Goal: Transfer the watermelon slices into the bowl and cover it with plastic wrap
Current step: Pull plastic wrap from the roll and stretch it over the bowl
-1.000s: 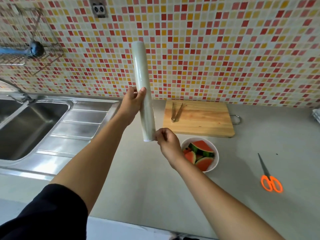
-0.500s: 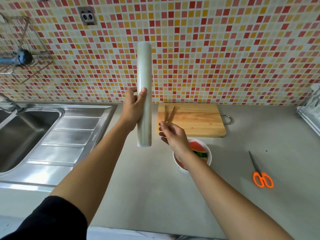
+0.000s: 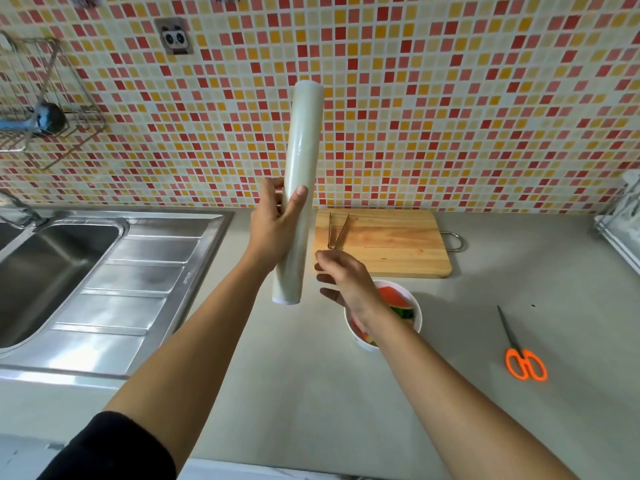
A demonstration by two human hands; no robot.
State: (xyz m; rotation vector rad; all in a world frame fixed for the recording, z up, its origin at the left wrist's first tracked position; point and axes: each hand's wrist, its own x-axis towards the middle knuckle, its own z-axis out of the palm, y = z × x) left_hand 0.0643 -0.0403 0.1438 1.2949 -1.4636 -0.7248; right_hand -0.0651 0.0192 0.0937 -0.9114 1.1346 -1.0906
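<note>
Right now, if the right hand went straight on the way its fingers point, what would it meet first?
Most likely the lower part of the plastic wrap roll, held upright by the left hand. The right hand points its fingers left at it across a small gap; depth is unclear.

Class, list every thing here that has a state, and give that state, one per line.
Pale roll of plastic wrap: upright, gripped by left hand.
Right hand: beside roll, grip unclear.
White round bowl: holds watermelon slices, uncovered.
Orange-handled scissors: blades shut.
Metal tongs: arms apart.
</note>
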